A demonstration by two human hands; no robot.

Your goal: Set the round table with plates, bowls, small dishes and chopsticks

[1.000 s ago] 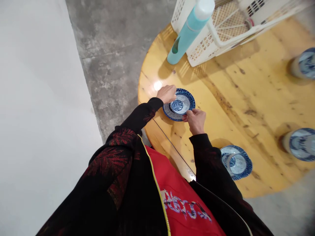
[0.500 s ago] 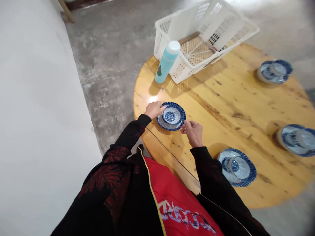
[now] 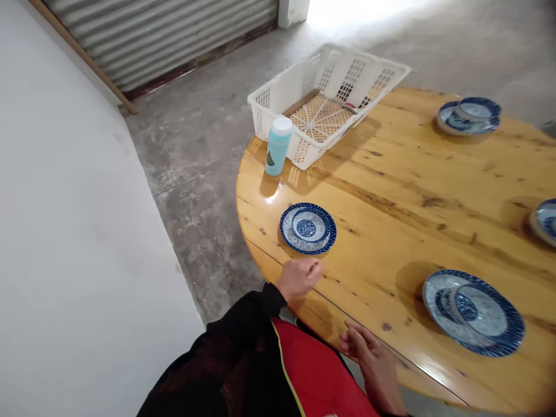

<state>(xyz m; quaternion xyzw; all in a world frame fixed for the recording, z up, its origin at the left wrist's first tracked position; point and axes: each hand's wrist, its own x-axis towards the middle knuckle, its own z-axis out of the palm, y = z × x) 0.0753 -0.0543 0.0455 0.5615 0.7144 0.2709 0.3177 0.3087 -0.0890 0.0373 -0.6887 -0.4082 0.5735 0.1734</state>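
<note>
A blue-and-white plate [image 3: 289,234] lies on the wooden table near its left edge, with a small matching bowl [image 3: 306,225] resting in it. Just below the plate's near rim is my left hand [image 3: 299,278], its fingers curled in loosely and nothing seen in them. It does not hold the plate. Lower and to the right, my right hand [image 3: 371,356] hovers by the table's front edge, fingers slightly bent and apart, holding nothing. Closest to it on the table is another patterned plate [image 3: 506,318] with a bowl [image 3: 473,310] in it.
A white plastic basket [image 3: 319,152] stands at the back left, holding thin brown sticks [image 3: 301,103]. Beside it is a light-blue bottle [image 3: 277,152] with a white cap. Further bowl-and-plate sets are at the far right [image 3: 447,123] and right edge [image 3: 538,231]. A white wall [image 3: 87,231] rises left.
Both hands have left the plate and bowl and drawn back toward my body. The plate and bowl stay on the table. My view has shifted, showing more of the corrugated shutter.
</note>
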